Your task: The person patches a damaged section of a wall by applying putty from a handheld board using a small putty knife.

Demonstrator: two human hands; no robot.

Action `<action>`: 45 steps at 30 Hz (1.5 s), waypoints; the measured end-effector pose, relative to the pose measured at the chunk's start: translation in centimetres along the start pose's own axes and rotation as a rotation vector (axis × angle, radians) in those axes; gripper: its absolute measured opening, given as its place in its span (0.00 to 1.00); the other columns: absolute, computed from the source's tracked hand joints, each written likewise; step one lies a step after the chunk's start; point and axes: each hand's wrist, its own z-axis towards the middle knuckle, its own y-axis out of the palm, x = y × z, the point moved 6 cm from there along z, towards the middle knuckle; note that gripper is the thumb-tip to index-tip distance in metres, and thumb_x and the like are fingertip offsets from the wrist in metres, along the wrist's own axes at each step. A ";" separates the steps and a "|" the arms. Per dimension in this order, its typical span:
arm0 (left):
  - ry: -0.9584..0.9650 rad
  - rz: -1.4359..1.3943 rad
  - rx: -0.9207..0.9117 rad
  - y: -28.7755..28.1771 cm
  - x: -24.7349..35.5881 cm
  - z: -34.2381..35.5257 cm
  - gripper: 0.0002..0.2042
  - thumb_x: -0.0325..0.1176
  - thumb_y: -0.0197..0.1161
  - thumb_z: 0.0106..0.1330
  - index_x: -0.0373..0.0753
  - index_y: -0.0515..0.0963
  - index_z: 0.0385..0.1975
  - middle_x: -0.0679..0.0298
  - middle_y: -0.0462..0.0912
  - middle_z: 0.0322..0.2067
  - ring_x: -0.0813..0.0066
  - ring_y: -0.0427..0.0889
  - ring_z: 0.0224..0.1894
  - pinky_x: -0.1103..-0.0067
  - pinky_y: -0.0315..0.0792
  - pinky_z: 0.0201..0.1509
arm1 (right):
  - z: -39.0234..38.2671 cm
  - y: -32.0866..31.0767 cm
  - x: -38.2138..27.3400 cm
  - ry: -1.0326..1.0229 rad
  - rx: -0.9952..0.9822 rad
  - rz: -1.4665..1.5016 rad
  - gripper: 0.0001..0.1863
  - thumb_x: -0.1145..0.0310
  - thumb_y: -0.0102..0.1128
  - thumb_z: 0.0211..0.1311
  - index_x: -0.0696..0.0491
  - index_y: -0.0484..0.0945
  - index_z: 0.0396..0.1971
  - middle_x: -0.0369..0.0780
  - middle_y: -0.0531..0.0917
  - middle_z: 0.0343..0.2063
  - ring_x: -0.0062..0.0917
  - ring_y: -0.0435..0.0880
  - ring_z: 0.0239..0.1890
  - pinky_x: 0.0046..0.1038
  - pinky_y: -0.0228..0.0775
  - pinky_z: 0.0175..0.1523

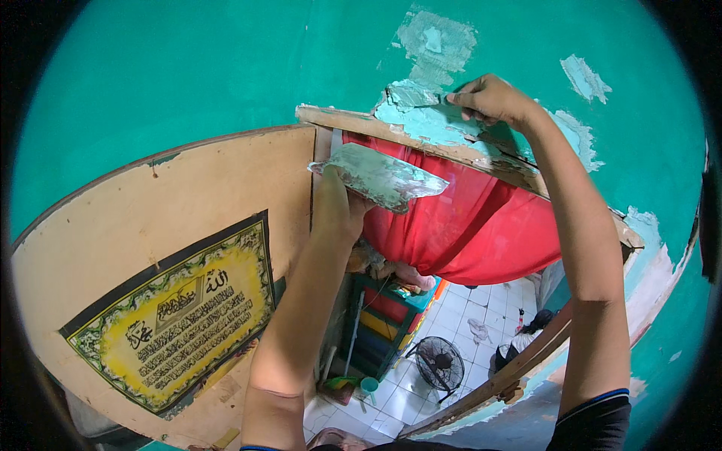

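Observation:
My right hand (492, 100) is raised to the green wall and grips the handle of a putty knife (414, 95). Its blade lies against a patch of light turquoise putty (432, 124) just above the wooden door frame (353, 120). Lower and to the left, my left hand (347, 199) holds up a flat board (383, 177) from beneath, thumb over its near edge. Smears of the same pale putty cover the board's top. Most of the left fingers are hidden under it.
A red curtain (481, 225) hangs in the doorway below the frame. A framed yellow calligraphy picture (188, 316) is on the beige panel at left. Below, on the white tiled floor, stand a black fan (439, 362) and a colourful drawer cabinet (376, 319). More putty patches (436, 45) mark the wall.

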 end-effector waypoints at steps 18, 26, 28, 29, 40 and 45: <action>-0.028 0.002 0.006 1.0 1.0 2.7 0.19 0.34 0.37 0.75 0.30 0.73 0.52 0.50 0.81 0.50 0.57 0.82 0.52 0.60 0.78 0.57 | 2.0 -2.5 -2.7 -0.154 0.229 -0.650 0.23 0.50 0.64 0.63 0.60 0.88 0.31 0.43 0.86 0.20 0.29 0.84 0.22 0.34 0.76 0.34; -0.038 0.020 -0.037 0.5 0.8 3.6 0.21 0.36 0.35 0.75 0.28 0.72 0.53 0.49 0.80 0.51 0.56 0.82 0.52 0.59 0.78 0.57 | -0.8 -4.6 -3.2 -0.153 0.243 -0.641 0.23 0.50 0.64 0.63 0.59 0.88 0.32 0.42 0.86 0.20 0.28 0.84 0.23 0.32 0.76 0.33; -0.034 0.043 -0.041 0.6 0.9 3.6 0.21 0.36 0.35 0.75 0.28 0.71 0.54 0.49 0.80 0.51 0.56 0.81 0.53 0.59 0.78 0.57 | -1.6 -5.1 -3.5 -0.153 0.222 -0.606 0.23 0.50 0.64 0.63 0.59 0.88 0.33 0.41 0.85 0.20 0.27 0.83 0.23 0.31 0.75 0.33; -0.034 0.047 -0.043 0.6 0.9 3.6 0.22 0.36 0.35 0.75 0.28 0.71 0.55 0.49 0.79 0.52 0.56 0.81 0.53 0.58 0.78 0.57 | -2.2 -5.4 -3.7 -0.163 0.210 -0.607 0.23 0.50 0.65 0.63 0.59 0.88 0.33 0.41 0.85 0.20 0.26 0.83 0.24 0.31 0.75 0.33; -0.060 0.017 -0.033 0.6 0.2 3.6 0.19 0.32 0.39 0.72 0.31 0.70 0.56 0.50 0.79 0.52 0.55 0.81 0.54 0.55 0.78 0.57 | -1.2 -2.1 -4.9 -0.290 0.221 -0.437 0.22 0.50 0.68 0.59 0.58 0.88 0.35 0.47 0.88 0.27 0.36 0.87 0.32 0.37 0.78 0.41; -0.063 0.017 -0.072 0.4 -0.2 4.0 0.19 0.34 0.39 0.72 0.31 0.71 0.55 0.51 0.80 0.51 0.56 0.81 0.54 0.57 0.78 0.56 | 0.3 0.3 -4.2 -0.344 0.367 -0.525 0.23 0.52 0.65 0.63 0.62 0.86 0.35 0.50 0.86 0.24 0.38 0.86 0.27 0.38 0.76 0.37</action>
